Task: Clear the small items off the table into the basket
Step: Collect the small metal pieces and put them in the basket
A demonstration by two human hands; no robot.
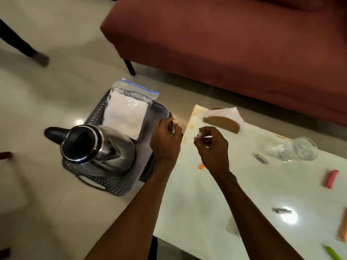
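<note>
Battery [173,126] upright in left hand's [165,141] grip; right hand [212,142] pinches another.

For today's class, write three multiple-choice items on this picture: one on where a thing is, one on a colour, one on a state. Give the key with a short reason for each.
1. Where does the kettle stand?
A. on the table
B. in the basket
C. on the sofa

2. What colour is the sofa?
A. dark red
B. green
C. white

3. What is the left hand doing?
A. lying flat on the table
B. hanging idle
C. holding a small item

Key:
1 B: the kettle sits inside the basket on the floor, beside the table.
2 A: its upholstery is dark red.
3 C: its fingers curl round a small item above the basket's edge.
</note>
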